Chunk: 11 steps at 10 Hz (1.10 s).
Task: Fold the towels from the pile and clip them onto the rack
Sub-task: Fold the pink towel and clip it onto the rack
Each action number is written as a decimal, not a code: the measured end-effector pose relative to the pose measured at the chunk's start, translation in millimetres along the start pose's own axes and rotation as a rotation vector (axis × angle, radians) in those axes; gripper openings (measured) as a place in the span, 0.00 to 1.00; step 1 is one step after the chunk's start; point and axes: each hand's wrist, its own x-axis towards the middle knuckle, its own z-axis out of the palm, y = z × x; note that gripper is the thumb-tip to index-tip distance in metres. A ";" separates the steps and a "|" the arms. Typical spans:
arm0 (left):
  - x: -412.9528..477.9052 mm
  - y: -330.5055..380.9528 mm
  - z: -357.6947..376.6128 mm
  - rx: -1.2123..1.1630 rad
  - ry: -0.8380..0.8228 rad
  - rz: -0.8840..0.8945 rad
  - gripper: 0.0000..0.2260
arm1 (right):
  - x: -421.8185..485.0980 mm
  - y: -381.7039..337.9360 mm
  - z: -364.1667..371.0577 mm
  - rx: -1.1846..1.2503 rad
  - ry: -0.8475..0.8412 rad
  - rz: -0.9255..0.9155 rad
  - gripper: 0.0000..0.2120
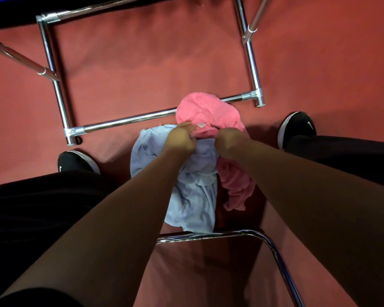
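While the pink towel is lying crumpled against the rack, the left hand and right hand are pinching its edge with curled fingers, probably seeking corners.

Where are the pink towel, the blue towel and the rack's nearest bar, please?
pink towel (208, 109): head view, its bunched upper part.
blue towel (193, 196): head view, its lower folds.
rack's nearest bar (129, 119): head view, bare chrome left of the towels.

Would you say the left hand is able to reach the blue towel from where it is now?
Probably yes: the blue towel lies uncovered right beneath the left hand, though its fingers seem busy pinching the pink towel.
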 end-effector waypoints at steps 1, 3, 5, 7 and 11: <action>-2.7 18.5 -13.9 -0.173 0.020 -0.275 0.09 | -7.0 -11.0 -11.5 -0.041 -0.138 0.292 0.13; 6.8 35.4 -28.9 -0.392 0.045 -0.350 0.16 | -5.3 -20.2 -31.3 0.176 0.141 0.418 0.16; 4.5 58.1 -54.2 -0.542 0.035 -0.343 0.17 | -16.0 -44.5 -59.2 0.353 0.236 0.353 0.11; -16.8 78.7 -91.6 -0.613 0.089 -0.276 0.19 | -37.5 -67.6 -82.3 0.289 0.269 0.318 0.10; -72.9 141.8 -211.0 -0.298 0.066 -0.070 0.10 | -109.7 -133.2 -204.1 0.208 0.543 0.150 0.10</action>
